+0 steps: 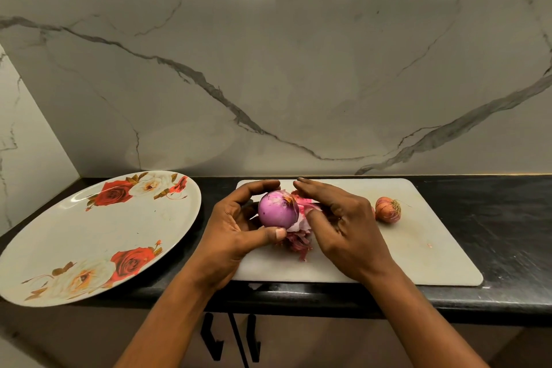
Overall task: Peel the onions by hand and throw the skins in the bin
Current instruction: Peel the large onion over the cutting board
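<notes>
— The left hand is curled round the peeled onion, thumb on its near side and fingers arched over its far side. It holds the onion just above the cutting board.

— What does the onion look like?

— Smooth, pale purple and almost bare. A skin flap, pink and papery, hangs from its right side.

— And the right hand?

— It sits just right of the onion, palm down, with the fingers stretched toward the far edge of the board. The thumb lies against that flap. I cannot tell whether the flap is truly pinched, because the fingers hide its underside.

— Where are the peelings?

— The loose skins, dark red and crumpled, are heaped on the board beneath the two hands, on the near side of the onion.

— Any other onions?

— One small onion in its brown skin, roots showing, lies on the board to the right of the right hand and apart from it.

— What is around the board?

— It is white and lies flat on a black counter. To the left a large plate printed with red and white roses sits tilted, its near edge overhanging the counter. Marble wall with grey veins rises at the far side.
</notes>
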Tool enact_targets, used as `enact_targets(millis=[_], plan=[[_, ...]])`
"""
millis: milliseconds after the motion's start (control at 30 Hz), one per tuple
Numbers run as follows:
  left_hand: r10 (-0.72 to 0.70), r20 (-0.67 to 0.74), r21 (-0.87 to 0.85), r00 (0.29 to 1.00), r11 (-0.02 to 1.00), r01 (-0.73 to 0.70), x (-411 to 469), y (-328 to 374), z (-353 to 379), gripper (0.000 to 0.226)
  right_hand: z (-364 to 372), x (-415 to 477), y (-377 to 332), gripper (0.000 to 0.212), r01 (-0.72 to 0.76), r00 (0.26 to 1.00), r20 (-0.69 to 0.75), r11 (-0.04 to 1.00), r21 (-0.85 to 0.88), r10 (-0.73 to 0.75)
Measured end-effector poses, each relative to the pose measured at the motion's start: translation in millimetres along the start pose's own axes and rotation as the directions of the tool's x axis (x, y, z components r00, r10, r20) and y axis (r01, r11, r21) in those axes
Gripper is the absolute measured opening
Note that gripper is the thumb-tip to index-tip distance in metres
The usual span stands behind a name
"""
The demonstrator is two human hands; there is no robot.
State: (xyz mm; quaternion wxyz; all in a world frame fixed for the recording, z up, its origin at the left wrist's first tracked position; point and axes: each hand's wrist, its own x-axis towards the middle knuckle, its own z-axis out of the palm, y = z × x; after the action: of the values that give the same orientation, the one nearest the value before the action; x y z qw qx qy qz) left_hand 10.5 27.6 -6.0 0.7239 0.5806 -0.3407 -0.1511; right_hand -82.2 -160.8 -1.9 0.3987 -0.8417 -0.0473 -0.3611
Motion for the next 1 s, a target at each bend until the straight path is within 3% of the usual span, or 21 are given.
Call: enact_targets(millis=[233,367,733,1000], plan=[[0.013,0.012,0.064,1.000,0.998,-0.014,0,2,1,0.073,3,1,8,0.032,0.058,0.998,0.007,0.993,0.099,-0.059],[0.019,0.031,0.061,0.999,0.998,-0.021,-1,3,1,0.071,2,2,9,0.020,0.019,0.999,-0.034,0.986,0.168,-0.014],[-0.015,-0.048,-0.103,0.999,0.995,0.010,-1,4,0,0.063,1,1,7,0.014,-0.071,0.987,-0.142,0.996,0.048,0.077],[-0.086,-0.141,-0.366,0.986,0.930,0.029,1,10,-2,0.054,1,2,8,0.015,-0.080,0.979,-0.197,0.990,-0.116,0.056]])
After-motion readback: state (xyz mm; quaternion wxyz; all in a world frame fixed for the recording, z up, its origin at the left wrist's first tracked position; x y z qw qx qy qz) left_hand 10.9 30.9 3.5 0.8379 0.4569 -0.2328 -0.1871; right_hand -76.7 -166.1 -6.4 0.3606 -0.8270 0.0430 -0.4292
